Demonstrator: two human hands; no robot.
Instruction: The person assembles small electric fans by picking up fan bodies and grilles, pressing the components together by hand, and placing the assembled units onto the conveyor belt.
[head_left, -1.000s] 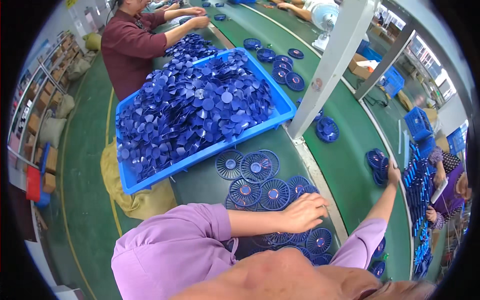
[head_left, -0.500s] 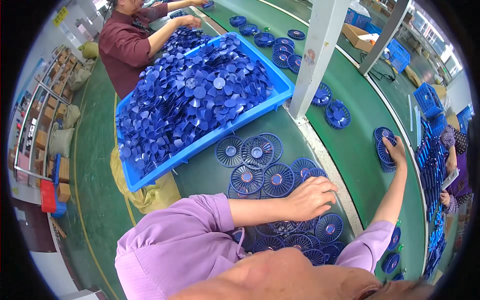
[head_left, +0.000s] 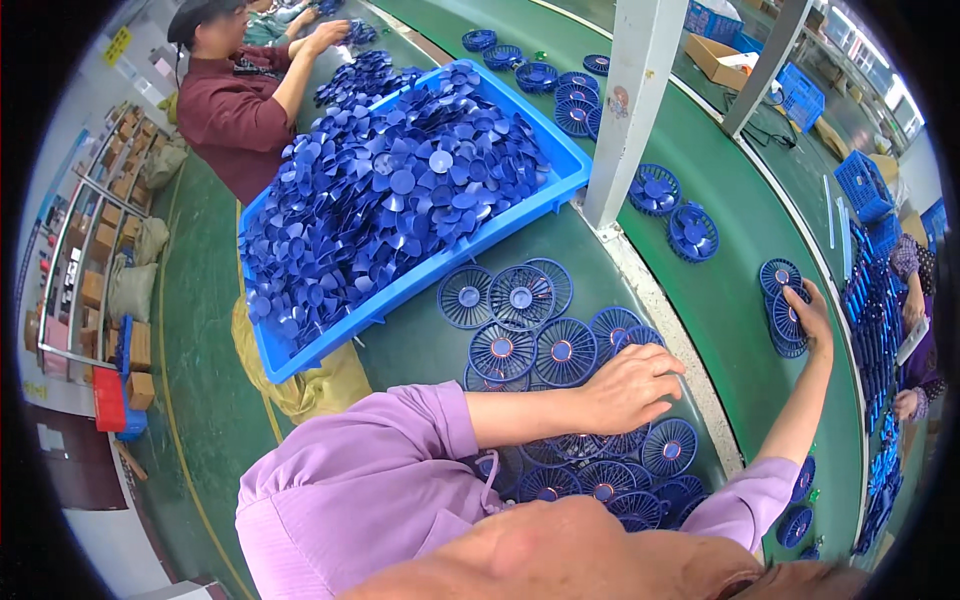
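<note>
Nearest us, a lilac sleeve (head_left: 350,465) leads to the left hand (head_left: 632,388), palm down over the grilles (head_left: 563,352) on the table (head_left: 405,350). Its fingers bend loosely and point right, thumb apart; we see nothing held.

The grilles are round and dark blue, so we find no long axis in any single one. Most lie flat and overlapping, hub discs facing up, with spokes fanning outward; the spread runs from the tray's edge down toward the body.

Right arm stretches forward over the green belt (head_left: 705,325). The right hand (head_left: 808,318) curls its fingers, partly closed, over a small group of belt grilles (head_left: 780,274). These overlap in a short line running roughly along the belt, their round faces upward. We cannot tell whether the fingers grip them or merely rest there.

Farther on, a blue tray (head_left: 430,278) sits aslant, its long side rising to the right, heaped with blue blade pieces (head_left: 400,182). Beside its right corner stands a white post (head_left: 630,110). Beyond the tray, a co-worker in maroon (head_left: 235,120) raises both hands.
</note>
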